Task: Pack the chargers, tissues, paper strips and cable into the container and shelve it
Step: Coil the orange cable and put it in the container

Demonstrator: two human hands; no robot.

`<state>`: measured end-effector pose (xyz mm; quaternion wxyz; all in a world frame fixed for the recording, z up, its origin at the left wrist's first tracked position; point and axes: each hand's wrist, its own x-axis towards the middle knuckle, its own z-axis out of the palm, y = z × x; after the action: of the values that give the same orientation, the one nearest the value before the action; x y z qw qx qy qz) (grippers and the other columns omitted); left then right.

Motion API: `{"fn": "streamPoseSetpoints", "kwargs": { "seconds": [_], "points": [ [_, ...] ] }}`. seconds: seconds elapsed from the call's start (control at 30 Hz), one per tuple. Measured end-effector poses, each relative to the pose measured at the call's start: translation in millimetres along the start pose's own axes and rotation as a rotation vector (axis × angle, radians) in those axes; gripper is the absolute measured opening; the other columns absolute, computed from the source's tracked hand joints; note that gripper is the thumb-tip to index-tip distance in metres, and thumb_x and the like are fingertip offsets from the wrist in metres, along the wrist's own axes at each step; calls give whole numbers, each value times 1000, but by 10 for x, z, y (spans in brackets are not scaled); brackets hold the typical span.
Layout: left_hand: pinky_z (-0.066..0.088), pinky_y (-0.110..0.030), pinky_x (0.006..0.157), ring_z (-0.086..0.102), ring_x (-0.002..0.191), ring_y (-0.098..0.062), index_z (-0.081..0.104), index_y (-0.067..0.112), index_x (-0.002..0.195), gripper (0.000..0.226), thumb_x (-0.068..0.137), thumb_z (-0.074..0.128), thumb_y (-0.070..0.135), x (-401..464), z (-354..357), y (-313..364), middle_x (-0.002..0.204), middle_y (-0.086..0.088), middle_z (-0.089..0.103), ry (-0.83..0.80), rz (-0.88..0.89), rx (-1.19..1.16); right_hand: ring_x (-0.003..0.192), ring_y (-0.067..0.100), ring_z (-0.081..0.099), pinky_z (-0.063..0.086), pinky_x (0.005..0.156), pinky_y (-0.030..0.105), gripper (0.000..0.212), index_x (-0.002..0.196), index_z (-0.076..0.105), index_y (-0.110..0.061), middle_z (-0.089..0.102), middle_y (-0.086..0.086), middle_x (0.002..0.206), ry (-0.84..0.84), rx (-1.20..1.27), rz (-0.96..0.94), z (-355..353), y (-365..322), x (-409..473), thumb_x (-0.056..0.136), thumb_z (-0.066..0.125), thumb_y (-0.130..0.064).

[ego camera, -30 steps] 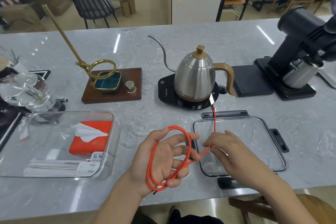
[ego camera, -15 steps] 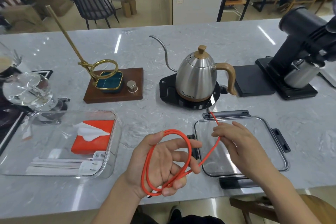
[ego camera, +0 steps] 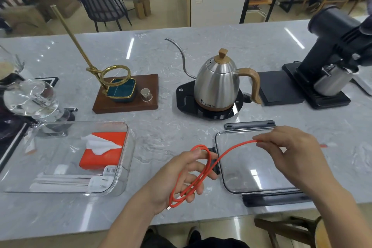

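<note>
An orange cable [ego camera: 231, 150] is looped around the fingers of my left hand [ego camera: 181, 179], low in the middle of the view. My right hand [ego camera: 291, 153] pinches the free end and holds it out to the right above the clear lid [ego camera: 237, 183], which lies flat with its black latches. At the left stands the clear container [ego camera: 124, 159]. Inside it are a red tissue pack [ego camera: 108, 141] with a white tissue poking out, white paper strips [ego camera: 60, 181] and white chargers [ego camera: 100, 183] by the near right corner.
On the marble counter [ego camera: 171, 131] behind stand a steel gooseneck kettle [ego camera: 217, 80] on a black base, a wooden dripper stand [ego camera: 124, 96] with a brass ring, a black grinder [ego camera: 330, 54] at the right and glassware [ego camera: 30, 98] at the left. A wooden stool [ego camera: 291, 229] sits below the counter's near edge.
My right hand has drawn the cable's free end up and to the right, stretching it over the lid. The coil on my left hand has gained a loop.
</note>
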<state>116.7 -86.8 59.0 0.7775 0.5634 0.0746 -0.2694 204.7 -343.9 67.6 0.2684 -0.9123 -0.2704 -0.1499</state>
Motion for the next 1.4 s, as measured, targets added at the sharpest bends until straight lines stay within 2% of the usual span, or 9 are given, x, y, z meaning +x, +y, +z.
{"fn": "streamPoseSetpoints", "kwargs": {
  "seconds": [0.17, 0.3, 0.43, 0.57, 0.8, 0.9, 1.03, 1.23, 1.4],
  "points": [
    [51, -31, 61, 63, 75, -16, 70, 35, 108, 39, 80, 54, 56, 25, 88, -45, 100, -2, 71, 204, 48, 162, 61, 14, 57, 44, 59, 18, 19, 76, 78, -22, 61, -15, 60, -23, 157, 166, -88, -233, -32, 68, 86, -7],
    [57, -35, 67, 66, 82, -20, 67, 37, 116, 48, 76, 55, 61, 52, 142, -54, 109, -9, 67, 277, 70, 90, 58, 18, 59, 47, 52, 20, 18, 70, 74, -24, 63, -3, 54, -27, 357, 292, -63, -471, -74, 70, 85, -10],
    [60, -50, 77, 66, 90, -26, 63, 37, 121, 49, 80, 51, 61, 86, 200, -47, 115, -14, 63, 277, 71, -2, 46, 18, 50, 44, 47, 31, 7, 72, 74, -22, 61, 13, 56, -19, 699, 421, -9, -667, -99, 72, 81, -22],
    [58, -58, 81, 66, 95, -32, 71, 31, 110, 48, 79, 53, 64, 109, 239, -68, 117, -18, 64, 263, 35, -118, 41, 17, 49, 42, 44, 24, 7, 77, 72, -19, 52, 8, 47, -28, 903, 481, 31, -795, -74, 74, 76, -23],
    [53, -62, 89, 65, 102, -36, 67, 20, 119, 62, 81, 51, 67, 113, 237, -61, 122, -21, 64, 191, 54, -212, 43, 12, 49, 42, 47, 15, 10, 86, 76, -16, 52, 8, 51, -128, 1061, 419, 84, -977, -68, 78, 71, -16],
    [56, -55, 83, 67, 100, -30, 61, 19, 126, 64, 85, 48, 67, 93, 252, -50, 118, -20, 66, 153, 72, -291, 57, 13, 68, 55, 52, 23, 11, 94, 76, -9, 63, 13, 61, -221, 1136, 453, 112, -1022, -104, 85, 69, -8],
    [55, -40, 72, 67, 101, -29, 60, 17, 127, 63, 89, 43, 64, 87, 277, -63, 108, -12, 67, 130, 62, -379, 83, 33, 71, 59, 70, 53, 20, 105, 75, -27, 75, 13, 85, -301, 989, 354, 179, -1049, -148, 86, 68, -26],
    [52, -36, 72, 64, 83, -26, 61, 17, 127, 64, 78, 61, 59, 100, 261, -68, 98, -16, 61, 82, 73, -434, 73, 11, 57, 46, 72, 22, 33, 117, 68, -34, 63, -8, 78, -403, 786, 145, 162, -1077, -134, 91, 58, -16],
    [48, -40, 77, 61, 83, -29, 57, 16, 130, 60, 74, 64, 36, 105, 245, -85, 116, -22, 61, 78, 124, -491, 71, 16, 47, 47, 71, 33, 42, 128, 61, -25, 51, -1, 81, -502, 689, -9, 117, -1114, -122, 92, 57, -4]
  ]
}}
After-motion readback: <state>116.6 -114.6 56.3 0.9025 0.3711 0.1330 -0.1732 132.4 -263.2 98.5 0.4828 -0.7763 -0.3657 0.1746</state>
